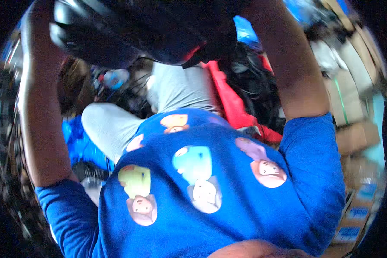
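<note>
A large, glossy black object (137,34) fills the top of the view, between my raised arms. It has rounded, ridged sides and a small red patch near its lower edge; blur and the frame edge hide what kind of thing it is. My left forearm (45,124) reaches up along its left side, and my right forearm (294,64) rises at its right. Both hands lie beyond the upper edge, so their grip on the object does not show.
Red cloth (232,101) and black items lie right of my grey-trousered legs (180,88). Blue plastic (84,144) is at the left, near blurred clutter. Cardboard boxes (352,137) line the right side. A blue and white round item (115,79) sits beyond my knees.
</note>
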The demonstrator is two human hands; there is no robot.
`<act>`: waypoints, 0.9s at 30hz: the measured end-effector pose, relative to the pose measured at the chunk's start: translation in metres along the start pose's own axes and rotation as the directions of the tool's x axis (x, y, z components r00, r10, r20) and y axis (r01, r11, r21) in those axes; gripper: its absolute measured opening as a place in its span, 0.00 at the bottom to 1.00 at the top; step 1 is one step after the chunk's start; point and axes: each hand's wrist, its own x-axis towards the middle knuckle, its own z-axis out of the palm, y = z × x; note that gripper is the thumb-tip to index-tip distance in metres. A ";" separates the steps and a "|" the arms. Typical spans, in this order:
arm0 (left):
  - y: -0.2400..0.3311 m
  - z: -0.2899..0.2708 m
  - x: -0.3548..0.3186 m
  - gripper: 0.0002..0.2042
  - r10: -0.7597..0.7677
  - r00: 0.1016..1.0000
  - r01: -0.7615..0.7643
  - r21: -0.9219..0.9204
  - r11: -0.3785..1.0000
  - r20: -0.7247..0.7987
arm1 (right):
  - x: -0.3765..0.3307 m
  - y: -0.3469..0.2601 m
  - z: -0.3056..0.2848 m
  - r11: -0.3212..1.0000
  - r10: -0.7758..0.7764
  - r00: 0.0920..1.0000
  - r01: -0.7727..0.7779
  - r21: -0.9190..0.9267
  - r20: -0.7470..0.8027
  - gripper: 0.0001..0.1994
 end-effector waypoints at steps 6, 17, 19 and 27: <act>0.168 -0.104 -0.110 0.21 -0.394 0.919 0.363 0.356 0.861 0.015 | -0.025 0.119 0.256 0.991 0.128 0.939 -0.129 -0.016 0.319 0.18; 0.202 -0.045 -0.305 0.26 -0.833 0.274 0.587 0.602 0.541 0.481 | -0.031 0.345 0.303 0.536 0.416 0.896 -0.102 -0.838 0.157 0.41; 0.193 -0.028 -0.308 0.31 -0.813 0.117 0.566 0.635 0.526 0.570 | -0.026 0.353 0.295 0.481 0.506 0.839 -0.082 -0.873 0.200 0.48; 0.163 0.014 -0.436 0.28 -0.394 -0.026 0.503 0.352 0.789 0.919 | -0.040 0.291 0.317 0.637 0.551 0.466 0.301 -0.710 0.692 0.28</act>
